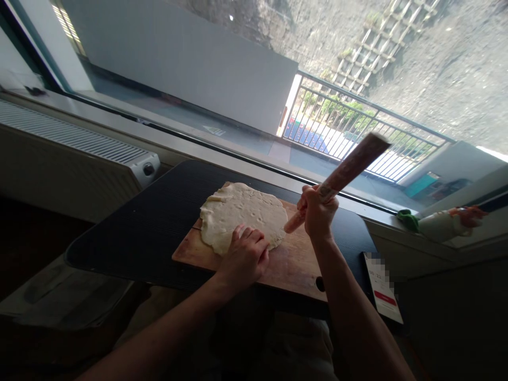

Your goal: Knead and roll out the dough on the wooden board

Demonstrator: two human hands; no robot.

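Observation:
A broad, flat sheet of pale dough (pixel 246 211) with an uneven edge lies on a wooden cutting board (pixel 293 270). My left hand (pixel 246 251) is at the dough's near edge, its fingers bent and closed on it; the thumb's grip is partly hidden. Wrapped around a flour-dusted wooden rolling pin (pixel 353 164) is my right hand (pixel 319 209). The pin is tilted, its upper end raised toward the window, its lower end close to the dough's right edge. Whether that end touches the dough or board I cannot tell.
The board lies on a dark table (pixel 130 233) with rounded corners. A phone (pixel 383 291) lies at the right. A radiator (pixel 79 153) stands at the left below the window. On the sill at right are a green cloth (pixel 407 220) and a pale container (pixel 438 226).

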